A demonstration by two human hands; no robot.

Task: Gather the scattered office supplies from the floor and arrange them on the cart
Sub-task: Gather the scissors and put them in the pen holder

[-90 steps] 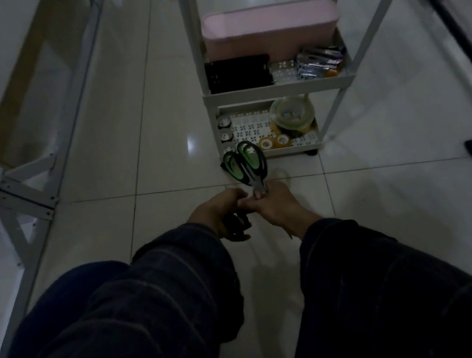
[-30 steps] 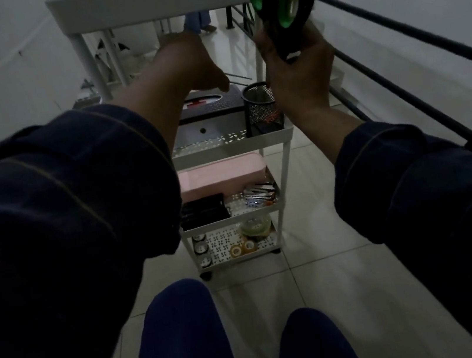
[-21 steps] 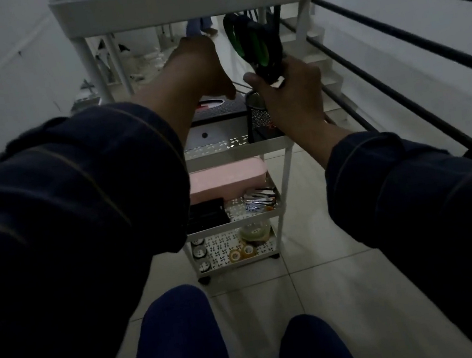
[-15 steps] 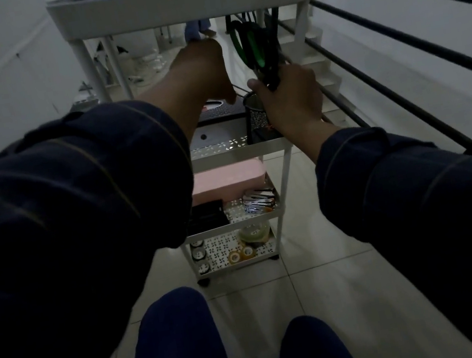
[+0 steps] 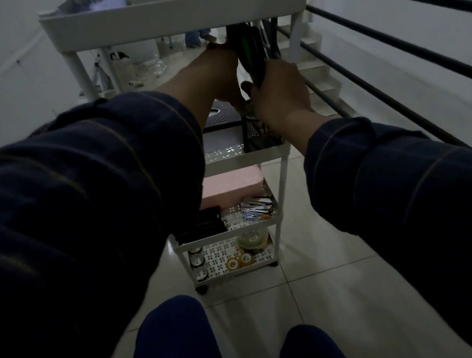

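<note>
Tiled corridor, railing (image 5: 392, 39) close right, cart (image 5: 171, 12), right hand (image 5: 276, 92) gripping scissors (image 5: 251, 49), left hand (image 5: 221, 73) grip unclear

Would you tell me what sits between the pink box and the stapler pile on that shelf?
In the head view, nothing: bare perforated shelf separates pink box from stapler pile.

At frame centre, scissors (image 5: 251, 49) are held above a mesh cup (image 5: 256, 132) at the right of the cart's (image 5: 171, 12) second shelf, with a railing (image 5: 392, 39) at the right.
</note>
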